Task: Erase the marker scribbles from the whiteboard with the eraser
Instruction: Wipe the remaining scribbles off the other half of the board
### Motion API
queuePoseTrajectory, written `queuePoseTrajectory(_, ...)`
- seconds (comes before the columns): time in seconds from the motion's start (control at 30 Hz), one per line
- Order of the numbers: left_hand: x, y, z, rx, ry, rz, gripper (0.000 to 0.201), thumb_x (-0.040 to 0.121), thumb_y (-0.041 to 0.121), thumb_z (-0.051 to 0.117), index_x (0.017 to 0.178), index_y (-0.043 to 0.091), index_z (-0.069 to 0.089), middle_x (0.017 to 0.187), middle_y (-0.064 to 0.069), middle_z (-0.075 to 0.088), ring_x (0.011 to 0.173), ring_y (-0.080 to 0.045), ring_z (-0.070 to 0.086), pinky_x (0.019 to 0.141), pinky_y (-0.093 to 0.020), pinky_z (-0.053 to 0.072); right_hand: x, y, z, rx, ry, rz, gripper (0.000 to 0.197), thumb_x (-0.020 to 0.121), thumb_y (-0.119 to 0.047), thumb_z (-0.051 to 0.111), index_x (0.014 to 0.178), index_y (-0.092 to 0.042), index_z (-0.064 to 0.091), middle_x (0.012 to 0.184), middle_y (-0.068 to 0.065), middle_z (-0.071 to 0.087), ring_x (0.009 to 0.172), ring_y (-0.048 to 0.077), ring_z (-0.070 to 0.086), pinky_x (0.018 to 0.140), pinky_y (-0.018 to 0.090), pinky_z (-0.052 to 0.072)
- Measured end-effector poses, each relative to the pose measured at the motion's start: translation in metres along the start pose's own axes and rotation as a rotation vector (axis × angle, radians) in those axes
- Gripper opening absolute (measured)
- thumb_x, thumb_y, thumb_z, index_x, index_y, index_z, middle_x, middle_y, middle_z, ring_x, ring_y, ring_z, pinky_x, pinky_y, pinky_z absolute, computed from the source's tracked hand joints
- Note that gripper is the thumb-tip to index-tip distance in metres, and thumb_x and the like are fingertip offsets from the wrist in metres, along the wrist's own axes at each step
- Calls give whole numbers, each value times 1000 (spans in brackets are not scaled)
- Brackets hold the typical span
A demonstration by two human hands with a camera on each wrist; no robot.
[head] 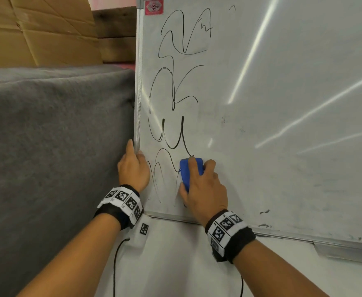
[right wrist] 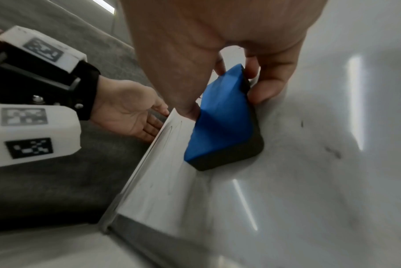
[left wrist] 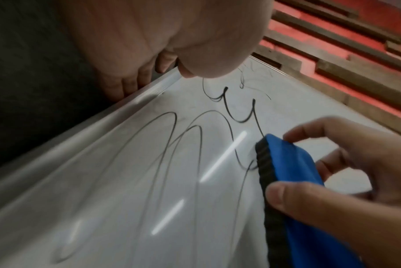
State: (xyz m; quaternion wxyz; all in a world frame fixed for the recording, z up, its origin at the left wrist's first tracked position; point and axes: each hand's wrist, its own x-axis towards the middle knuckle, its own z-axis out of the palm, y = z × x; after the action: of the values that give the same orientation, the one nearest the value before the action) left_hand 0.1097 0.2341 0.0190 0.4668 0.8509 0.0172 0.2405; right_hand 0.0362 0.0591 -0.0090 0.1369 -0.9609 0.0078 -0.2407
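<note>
A whiteboard [head: 283, 103] stands upright with black marker scribbles [head: 175, 86] running down its left strip. My right hand [head: 199, 181] grips a blue eraser [head: 185, 174] with a black felt base, pressed flat on the board over the lower scribbles [left wrist: 172, 145]. In the right wrist view the thumb and fingers pinch the eraser [right wrist: 224, 123] from both sides. My left hand [head: 134, 166] holds the board's left metal frame [head: 137, 82], fingers behind the edge and thumb on the front. The area right of the scribbles looks wiped, with faint smudges.
A grey blanket-covered block [head: 53, 136] stands against the board's left edge. Cardboard [head: 36, 28] and wooden planks [head: 115, 35] lie behind it. A metal tray rail [head: 304, 239] runs under the board. A black cable [head: 115, 264] hangs down the white wall below.
</note>
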Motion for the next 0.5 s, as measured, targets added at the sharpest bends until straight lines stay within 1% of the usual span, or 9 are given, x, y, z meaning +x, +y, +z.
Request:
queuePoseTrajectory(0.07, 11, 7, 1, -83, 19, -52, 46, 107, 28, 31, 152, 15, 35, 149, -9, 45, 137, -29, 41, 114, -33, 28, 9, 0, -6, 8, 35, -15, 62, 93, -47, 53, 145, -28, 24, 127, 11, 34, 79, 23, 53, 57, 37, 56)
queuePoseTrajectory(0.13, 23, 16, 3, -165, 68, -108, 40, 107, 26, 31, 138, 13, 53, 138, -8, 56, 128, -27, 49, 104, -28, 34, 21, 0, -13, -6, 81, -36, 63, 94, -47, 52, 147, -26, 23, 129, 12, 34, 80, 23, 54, 57, 37, 56)
queuePoseTrajectory(0.17, 29, 20, 4, -209, 87, -139, 39, 106, 25, 32, 132, 12, 58, 134, -8, 59, 125, -27, 52, 101, -28, 36, 27, 0, -17, -14, 110, -45, 64, 95, -47, 52, 148, -25, 24, 129, 12, 34, 81, 23, 54, 57, 37, 56)
queuePoseTrajectory(0.2, 35, 23, 5, -252, 98, -170, 39, 106, 25, 33, 130, 12, 60, 134, -8, 59, 125, -27, 52, 101, -28, 36, 33, 0, -21, -17, 138, -52, 63, 95, -46, 52, 147, -24, 25, 128, 11, 35, 81, 23, 54, 56, 36, 55)
queuePoseTrajectory(0.27, 47, 24, 7, -333, 105, -220, 42, 106, 30, 33, 134, 13, 58, 138, -7, 57, 128, -26, 51, 105, -28, 34, 39, 1, -25, -29, 167, -71, 57, 94, -46, 54, 142, -25, 31, 124, 10, 37, 80, 22, 54, 54, 35, 54)
queuePoseTrajectory(0.33, 57, 22, 10, -399, 90, -243, 46, 106, 36, 32, 136, 13, 56, 138, -8, 57, 128, -26, 52, 111, -33, 36, 33, 6, -22, -60, 155, -116, 51, 92, -44, 56, 136, -25, 38, 121, 9, 41, 78, 22, 53, 50, 33, 51)
queuePoseTrajectory(0.37, 61, 20, 12, -428, 76, -252, 47, 105, 38, 32, 135, 12, 57, 136, -8, 59, 126, -26, 54, 112, -37, 38, 27, 11, -18, -75, 140, -146, 51, 90, -43, 58, 134, -25, 41, 119, 9, 42, 76, 20, 52, 48, 31, 49)
queuePoseTrajectory(0.43, 68, 13, 15, -477, 43, -274, 47, 104, 41, 34, 129, 13, 62, 129, -7, 64, 119, -26, 58, 109, -43, 42, 10, 22, -9, -98, 92, -202, 52, 85, -41, 63, 130, -23, 47, 115, 7, 46, 73, 19, 51, 44, 28, 46)
queuePoseTrajectory(0.5, 74, 5, 16, -534, 7, -293, 47, 98, 46, 38, 123, 16, 65, 120, -3, 67, 113, -23, 62, 106, -45, 45, -2, 33, -4, -112, 58, -248, 52, 79, -40, 68, 126, -23, 52, 114, 7, 48, 71, 19, 53, 42, 28, 46)
